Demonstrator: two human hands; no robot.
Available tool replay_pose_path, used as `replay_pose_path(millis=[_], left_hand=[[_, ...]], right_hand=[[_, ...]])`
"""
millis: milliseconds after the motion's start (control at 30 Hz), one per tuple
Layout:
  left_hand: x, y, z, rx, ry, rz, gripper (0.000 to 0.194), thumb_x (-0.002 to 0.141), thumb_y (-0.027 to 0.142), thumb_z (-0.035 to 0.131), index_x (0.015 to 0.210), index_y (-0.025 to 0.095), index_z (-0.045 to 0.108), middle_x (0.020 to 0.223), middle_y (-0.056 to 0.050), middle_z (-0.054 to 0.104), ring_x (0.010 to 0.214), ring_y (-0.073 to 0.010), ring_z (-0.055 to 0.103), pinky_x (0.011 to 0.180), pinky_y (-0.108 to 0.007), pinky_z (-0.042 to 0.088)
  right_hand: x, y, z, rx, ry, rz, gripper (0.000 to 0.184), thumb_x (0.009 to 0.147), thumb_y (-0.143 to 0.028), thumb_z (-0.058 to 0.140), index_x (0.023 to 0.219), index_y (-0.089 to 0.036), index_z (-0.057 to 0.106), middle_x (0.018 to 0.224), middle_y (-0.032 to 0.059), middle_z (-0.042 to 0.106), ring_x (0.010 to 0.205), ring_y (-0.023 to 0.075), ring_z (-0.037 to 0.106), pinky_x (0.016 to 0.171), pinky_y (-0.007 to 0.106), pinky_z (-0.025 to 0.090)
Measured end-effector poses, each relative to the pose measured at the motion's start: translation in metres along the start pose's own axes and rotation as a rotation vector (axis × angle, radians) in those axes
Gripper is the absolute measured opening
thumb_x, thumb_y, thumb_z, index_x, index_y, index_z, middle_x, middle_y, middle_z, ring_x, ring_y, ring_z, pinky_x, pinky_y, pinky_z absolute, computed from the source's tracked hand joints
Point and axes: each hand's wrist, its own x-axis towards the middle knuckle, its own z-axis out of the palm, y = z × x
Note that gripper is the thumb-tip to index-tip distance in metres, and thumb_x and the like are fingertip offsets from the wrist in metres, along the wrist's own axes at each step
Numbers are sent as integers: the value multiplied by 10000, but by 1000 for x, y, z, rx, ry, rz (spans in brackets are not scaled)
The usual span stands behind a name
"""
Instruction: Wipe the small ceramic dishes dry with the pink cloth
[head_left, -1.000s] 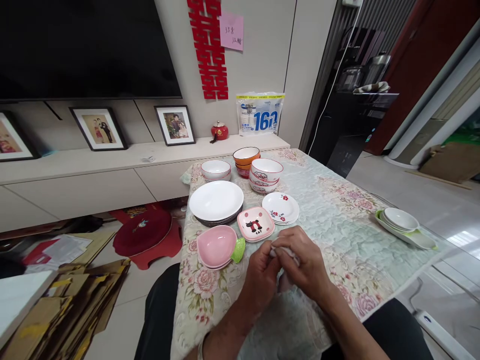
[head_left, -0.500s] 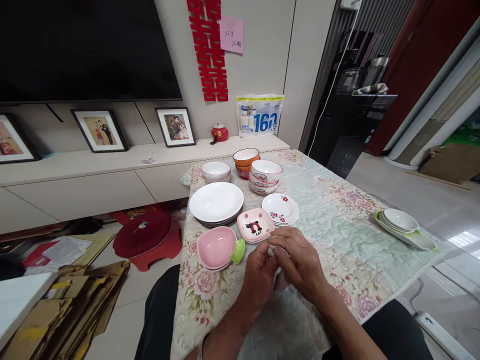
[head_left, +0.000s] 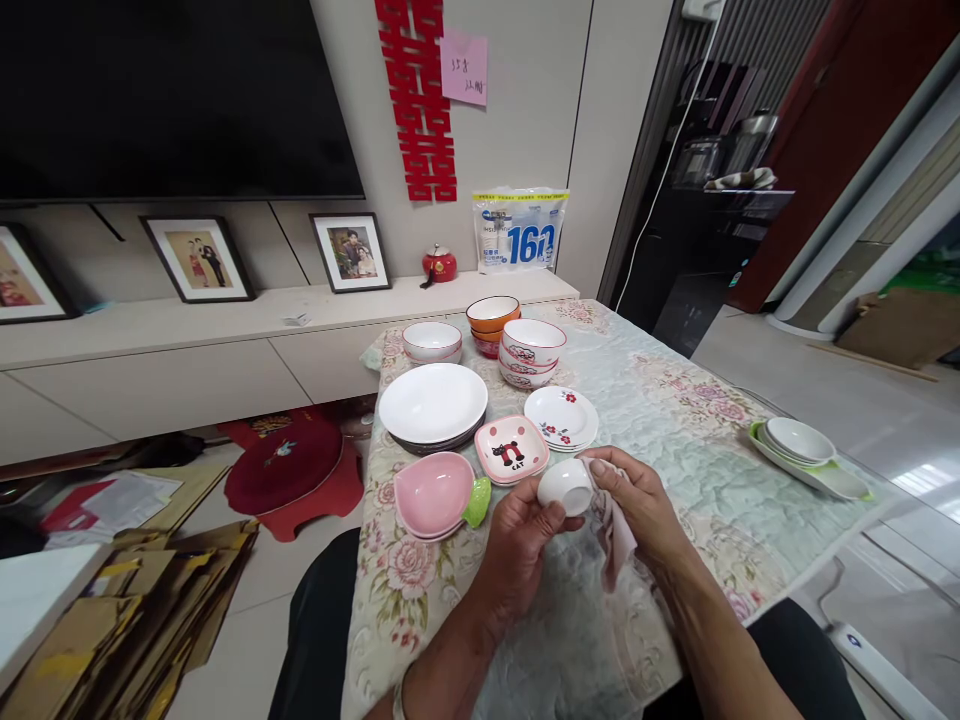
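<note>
A small white cup (head_left: 564, 488) is tilted with its base towards me, gripped by my left hand (head_left: 517, 540) with the thumb on its near side. My right hand (head_left: 637, 500) is closed on a pale pink cloth (head_left: 618, 545), which touches the cup's right side and hangs down below the fingers. Just beyond my hands lies a pink square cat dish (head_left: 512, 447). Left of it sits a pink peach-shaped bowl (head_left: 435, 492) with a green leaf handle. White plates with red flowers (head_left: 561, 415) are stacked behind my right hand.
White plates (head_left: 433, 400), orange bowls (head_left: 493, 312) and white red-rimmed bowls (head_left: 532, 345) stand stacked towards the table's far end. At the right edge, small bowls (head_left: 801, 440) rest on a green-edged dish. A red stool (head_left: 300, 480) and flattened cardboard (head_left: 142, 620) are left of the table.
My hands have moved apart. The white cup, mostly hidden between them before, now shows its base, and the cloth hangs out on the right. The stacked dishes have stayed put.
</note>
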Motion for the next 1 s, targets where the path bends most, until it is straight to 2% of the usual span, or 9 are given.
replay_pose_path(millis=[167, 267, 367, 467, 533, 667, 800, 900, 1000], left_hand=[[-1, -1, 0, 39, -50, -42, 310, 714, 352, 826, 902, 123, 733, 876, -82, 716, 841, -213, 644, 761, -363, 570], [0, -4, -2, 117, -33, 28, 280, 741, 345, 805, 907, 133, 725, 874, -64, 708, 841, -204, 636, 798, -367, 557], [1, -6, -5, 188, -9, 96, 244, 759, 334, 790, 890, 142, 717, 813, -33, 697, 778, -175, 615, 770, -322, 524], [2, -8, -7, 237, -28, 160, 227, 794, 343, 760, 899, 146, 719, 826, -27, 696, 785, -168, 598, 776, -302, 491], [2, -9, -8, 226, -27, 161, 213, 810, 325, 746, 930, 151, 723, 852, -29, 700, 817, -174, 602, 787, -302, 492], [1, -8, -7, 81, -12, 95, 255, 783, 302, 773, 987, 155, 730, 954, -58, 726, 874, -199, 633, 776, -325, 535], [2, -4, -4, -60, -11, 69, 307, 750, 293, 807, 1009, 146, 735, 997, -79, 731, 869, -196, 650, 772, -337, 564], [2, -2, -3, -105, -5, 34, 336, 739, 294, 820, 1027, 144, 733, 998, -79, 727, 846, -188, 654, 769, -341, 571], [3, -1, -3, -110, 10, 5, 364, 750, 309, 816, 1068, 154, 729, 1059, -84, 719, 898, -195, 654, 806, -346, 565]], right_hand=[[2, -3, -11, -170, -47, -58, 331, 812, -509, 708, 865, -182, 721, 755, 22, 702, 652, 172, 607, 620, 281, 483], [0, -2, -4, -412, -3, -295, 269, 894, -440, 626, 935, -201, 741, 883, 48, 726, 807, 210, 655, 743, 321, 518], [-5, 0, 11, -627, -24, -587, 238, 944, -298, 561, 1106, -240, 725, 1070, 74, 716, 1021, 234, 643, 899, 374, 512], [-9, 1, 21, -726, -104, -729, 273, 943, -223, 540, 1148, -258, 716, 1143, 88, 699, 1103, 244, 616, 963, 419, 503], [-8, 2, 21, -678, -104, -694, 264, 952, -246, 536, 1143, -255, 718, 1131, 87, 701, 1090, 242, 626, 953, 411, 511], [-2, 4, 8, -426, -13, -397, 275, 952, -379, 568, 1139, -238, 712, 1113, 66, 725, 1035, 232, 664, 915, 360, 521], [0, 5, -2, -261, -28, -169, 335, 884, -453, 662, 1114, -216, 716, 1085, 60, 747, 995, 244, 675, 878, 347, 522], [-2, 4, -3, -198, -44, -113, 344, 845, -451, 714, 1091, -211, 721, 1085, 60, 750, 991, 247, 674, 861, 343, 520], [-5, 0, -2, -223, -6, -160, 297, 835, -435, 727, 1038, -218, 739, 1055, 53, 761, 989, 251, 680, 876, 346, 514]])
